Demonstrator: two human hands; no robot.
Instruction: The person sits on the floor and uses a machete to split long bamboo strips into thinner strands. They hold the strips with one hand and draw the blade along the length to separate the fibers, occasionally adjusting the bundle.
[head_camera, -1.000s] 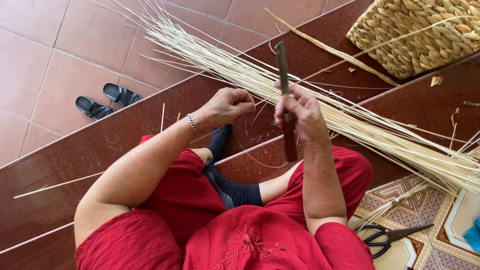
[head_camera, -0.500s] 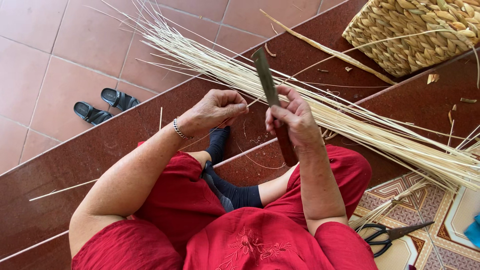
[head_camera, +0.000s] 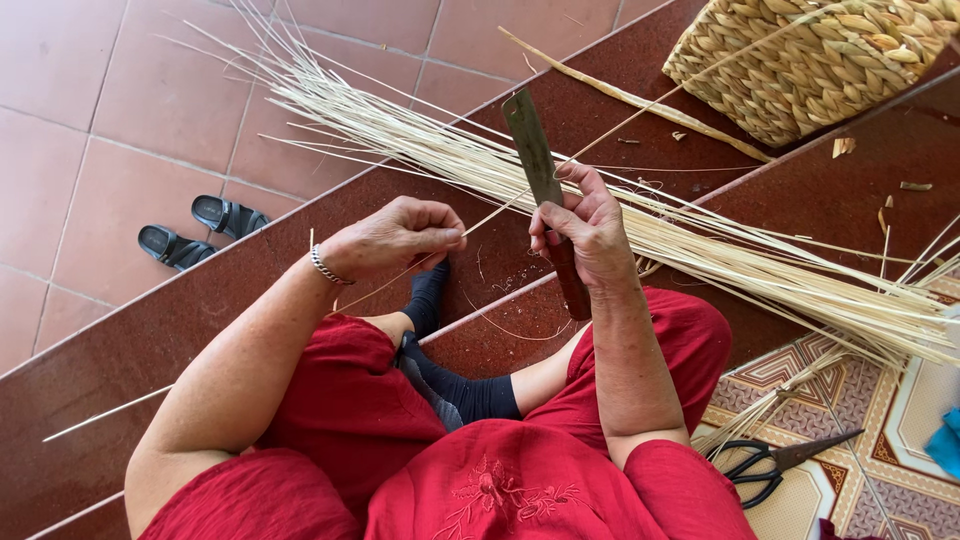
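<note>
My right hand (head_camera: 585, 235) grips a knife (head_camera: 533, 155) with a long flat blade that points up and away, its reddish handle below my fist. My left hand (head_camera: 400, 235) is closed around a thin pale straw strip (head_camera: 640, 115) that runs from my fingers up past the blade toward the basket. Both hands are over my lap, above my red trousers and dark socks. A big bundle of pale straw strips (head_camera: 600, 200) lies across the dark red steps just beyond my hands.
A woven basket (head_camera: 810, 65) stands at the top right on the step. Black scissors (head_camera: 775, 460) lie on the patterned tiles at my right. A pair of dark sandals (head_camera: 200, 230) sits on the tiled floor at left. One loose strip (head_camera: 105, 412) lies on the lower step.
The knife blade has tilted from near upright to leaning left. My left hand has pulled the strip a little down and left, away from the blade.
</note>
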